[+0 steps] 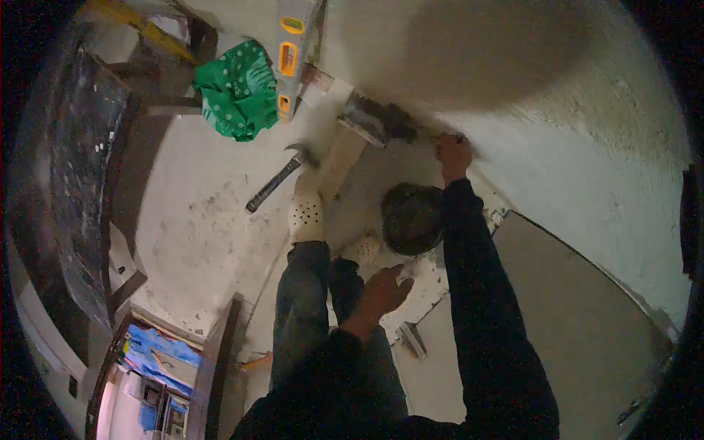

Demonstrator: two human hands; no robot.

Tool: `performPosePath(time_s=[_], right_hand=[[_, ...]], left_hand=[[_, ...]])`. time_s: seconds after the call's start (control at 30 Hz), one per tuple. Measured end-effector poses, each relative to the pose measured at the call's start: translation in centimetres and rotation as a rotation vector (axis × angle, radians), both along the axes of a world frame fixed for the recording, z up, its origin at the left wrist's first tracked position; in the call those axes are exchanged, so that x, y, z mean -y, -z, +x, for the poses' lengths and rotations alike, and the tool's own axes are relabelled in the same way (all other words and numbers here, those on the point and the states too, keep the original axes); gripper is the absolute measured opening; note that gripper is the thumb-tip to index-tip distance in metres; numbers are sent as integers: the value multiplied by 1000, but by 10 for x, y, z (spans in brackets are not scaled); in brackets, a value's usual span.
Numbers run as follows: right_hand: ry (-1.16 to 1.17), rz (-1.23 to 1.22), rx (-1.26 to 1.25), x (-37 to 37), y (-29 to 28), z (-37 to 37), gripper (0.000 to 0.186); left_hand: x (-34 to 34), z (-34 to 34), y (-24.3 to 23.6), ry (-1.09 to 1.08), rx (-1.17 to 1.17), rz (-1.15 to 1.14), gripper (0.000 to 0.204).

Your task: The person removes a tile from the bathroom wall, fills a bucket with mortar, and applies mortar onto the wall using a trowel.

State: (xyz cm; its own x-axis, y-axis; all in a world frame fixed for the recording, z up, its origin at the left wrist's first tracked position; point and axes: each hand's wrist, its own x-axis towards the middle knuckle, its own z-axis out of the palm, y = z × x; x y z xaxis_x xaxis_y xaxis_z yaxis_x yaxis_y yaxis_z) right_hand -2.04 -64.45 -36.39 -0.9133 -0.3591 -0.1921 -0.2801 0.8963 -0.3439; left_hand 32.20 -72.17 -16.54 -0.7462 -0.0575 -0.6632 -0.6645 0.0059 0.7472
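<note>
My right hand [452, 158] reaches to the foot of the white wall, fingers bent around something small and dark that I cannot make out. Below it sits a dark round container [411, 213], partly behind my sleeve. My left hand [380, 292] hangs lower, fingers loosely apart and empty, over a speckled pale surface. A flat metal tool [363, 125] with dark material beside it lies at the wall's base. A black-handled claw hammer [271, 187] lies by my pale perforated clog [305, 216].
A grey level [292, 55] and crumpled green dotted bag [235, 95] are at the top. A dark board [84, 183] lines the left, above an opening [158, 367] with blue material. A large grey tile [557, 315] lies at right against the wall [587, 183].
</note>
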Motion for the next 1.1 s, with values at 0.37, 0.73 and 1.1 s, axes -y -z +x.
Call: performPosePath(time_s=[0.37, 0.73, 1.1], right_hand=[[690, -775, 681, -144, -281, 195, 35], [1024, -778, 1321, -240, -257, 312, 38], [-269, 278, 190, -326, -87, 277, 41]], left_hand=[[-28, 19, 32, 117, 155, -170, 48], [-122, 23, 107, 16, -145, -686, 46], [-82, -53, 178, 244, 218, -936, 45]])
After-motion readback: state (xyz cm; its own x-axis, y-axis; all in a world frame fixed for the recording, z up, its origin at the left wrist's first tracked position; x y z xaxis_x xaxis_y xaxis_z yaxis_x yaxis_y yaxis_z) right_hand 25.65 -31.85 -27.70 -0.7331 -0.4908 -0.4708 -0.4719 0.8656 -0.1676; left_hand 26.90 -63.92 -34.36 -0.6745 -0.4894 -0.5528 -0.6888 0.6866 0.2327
